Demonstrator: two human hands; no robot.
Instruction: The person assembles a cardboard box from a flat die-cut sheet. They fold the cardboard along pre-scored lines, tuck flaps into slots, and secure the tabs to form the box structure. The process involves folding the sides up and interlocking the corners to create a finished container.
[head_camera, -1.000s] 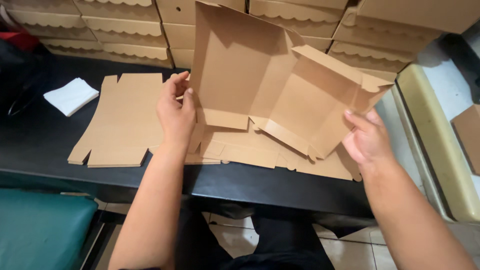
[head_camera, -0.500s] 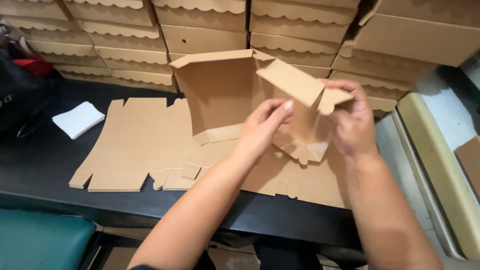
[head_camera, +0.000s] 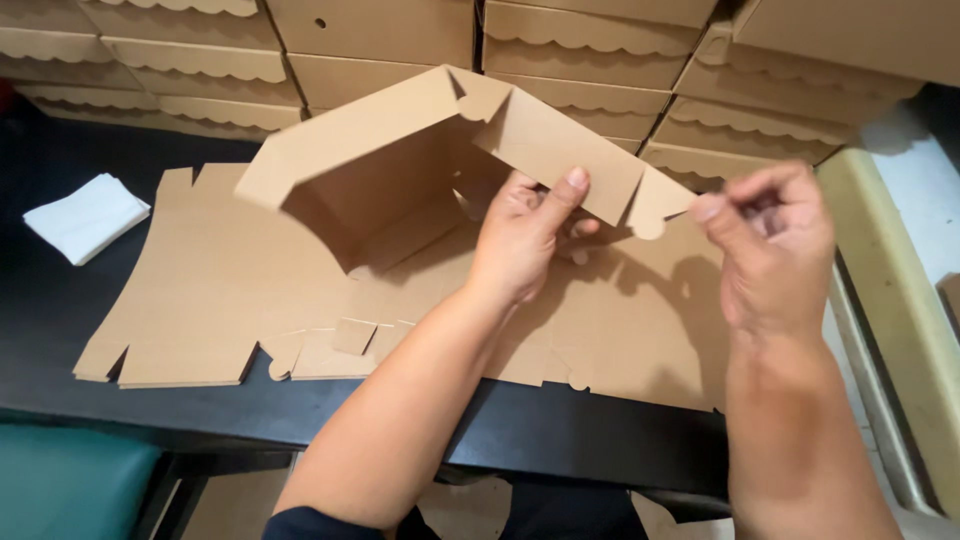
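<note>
Folding is under way: the left hand (head_camera: 525, 235) grips a side flap of the half-formed box (head_camera: 400, 170) raised above flat blanks (head_camera: 200, 290) on the table (head_camera: 40, 310), the right hand (head_camera: 770, 240) pinches its rounded tab (head_camera: 650, 210), which seemingly needs tucking in.

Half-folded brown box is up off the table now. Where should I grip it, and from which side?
Probably grip the half-folded box on its near side wall, from the front, thumb over its free lower edge as the left hand does. The right hand suits the rounded end tab, coming from the right, since it juts out unobstructed.
</note>
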